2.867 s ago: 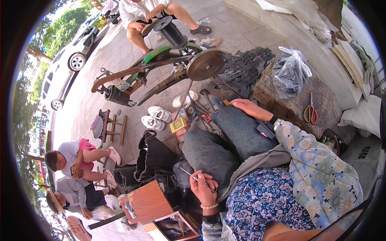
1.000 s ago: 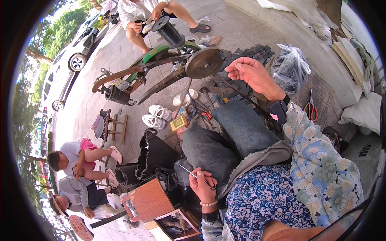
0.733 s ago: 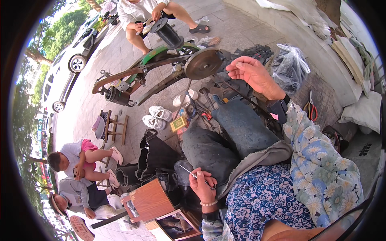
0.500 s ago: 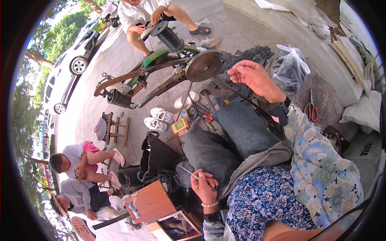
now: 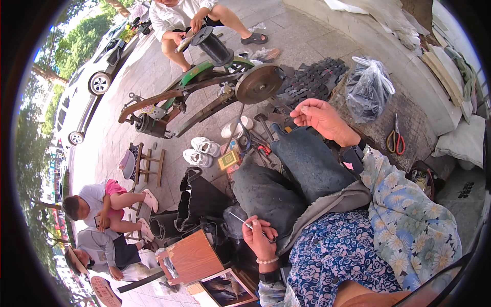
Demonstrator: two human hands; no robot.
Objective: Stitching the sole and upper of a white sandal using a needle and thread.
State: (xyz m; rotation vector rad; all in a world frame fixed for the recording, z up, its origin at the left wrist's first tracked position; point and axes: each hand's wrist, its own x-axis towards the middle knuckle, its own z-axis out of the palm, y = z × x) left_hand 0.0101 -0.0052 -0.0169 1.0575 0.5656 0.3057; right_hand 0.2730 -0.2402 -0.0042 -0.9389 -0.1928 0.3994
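My left hand point(image 5: 260, 240), low in the middle, is closed around a slim, pointed metal tool point(image 5: 239, 218). Its shaft sticks out to the upper left, and a dark part shows by the fingers; I cannot make out its exact kind. My right hand point(image 5: 323, 121) is raised above my lap, thumb and fingertips pinched together. Anything between those tips is too small to make out. Dark, worn apron material point(image 5: 309, 163) covers my knees. Beyond the right hand stands a green hand-cranked shoe-stitching machine point(image 5: 197, 74) with a round wheel point(image 5: 259, 84) and a black thread spool point(image 5: 212, 46).
White shoes point(image 5: 202, 151) and a yellow box point(image 5: 228, 160) lie before my knees. Red-handled scissors point(image 5: 395, 140) and a plastic bag point(image 5: 369, 92) are on the right. A wooden box point(image 5: 194, 256) stands at lower left. A person point(image 5: 176, 23) sits beyond the machine; two more sit left.
My right hand has drawn down toward my lap, away from the machine's wheel. My left hand stays put with the tool. The seated person's hands across the machine have shifted slightly.
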